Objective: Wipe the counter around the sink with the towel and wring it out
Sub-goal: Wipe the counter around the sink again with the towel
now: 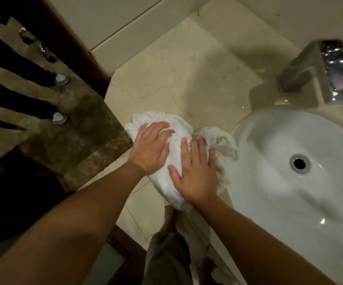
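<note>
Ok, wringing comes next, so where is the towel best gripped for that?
Probably at its two ends. The towel lies bunched in a long roll on the counter left of the sink. The left hand could close on the far end from above, the right hand on the near end, fingers curling under, then twist over the basin.
</note>
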### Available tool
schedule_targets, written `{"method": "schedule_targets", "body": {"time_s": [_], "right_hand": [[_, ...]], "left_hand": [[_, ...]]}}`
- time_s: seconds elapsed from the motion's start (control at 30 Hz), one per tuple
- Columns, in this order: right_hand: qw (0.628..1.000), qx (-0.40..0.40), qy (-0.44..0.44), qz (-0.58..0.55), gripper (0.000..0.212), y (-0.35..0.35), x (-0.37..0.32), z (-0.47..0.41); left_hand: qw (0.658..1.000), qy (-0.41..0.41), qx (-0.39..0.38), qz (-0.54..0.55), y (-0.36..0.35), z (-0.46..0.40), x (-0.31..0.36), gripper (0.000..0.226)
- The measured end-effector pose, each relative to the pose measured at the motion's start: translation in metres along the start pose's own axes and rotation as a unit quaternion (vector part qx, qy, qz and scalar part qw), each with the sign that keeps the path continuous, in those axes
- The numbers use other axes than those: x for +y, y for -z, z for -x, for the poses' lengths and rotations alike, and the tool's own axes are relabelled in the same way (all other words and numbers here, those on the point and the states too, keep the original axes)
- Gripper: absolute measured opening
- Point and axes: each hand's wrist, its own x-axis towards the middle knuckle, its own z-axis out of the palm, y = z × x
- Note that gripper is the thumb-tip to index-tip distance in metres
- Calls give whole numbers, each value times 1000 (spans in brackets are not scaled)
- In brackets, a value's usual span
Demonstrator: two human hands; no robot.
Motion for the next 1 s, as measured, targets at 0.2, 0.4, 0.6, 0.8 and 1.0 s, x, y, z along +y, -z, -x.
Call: {"method": "schedule_targets", "body": {"time_s": [0.2, 0.4, 0.6, 0.8, 1.0], "right_hand": [[999, 28, -24, 1, 81, -4, -16, -103], [999, 6, -33, 16, 80, 0, -27, -196], [999, -34, -26, 3, 78, 6, -34, -193], [999, -36, -11, -40, 75, -2, -65, -109], [999, -6, 6, -50, 71, 2, -45, -40]], "left_hand": [[1000, 20, 17, -2, 16, -83, -58, 45], [999, 27, 29, 6, 25, -157, -115, 42], [997, 37, 42, 47, 33, -140, -124, 45], [998, 53, 36, -15, 22, -47, -108, 39], [997, 48, 59, 26, 12, -1, -55, 38]]}}
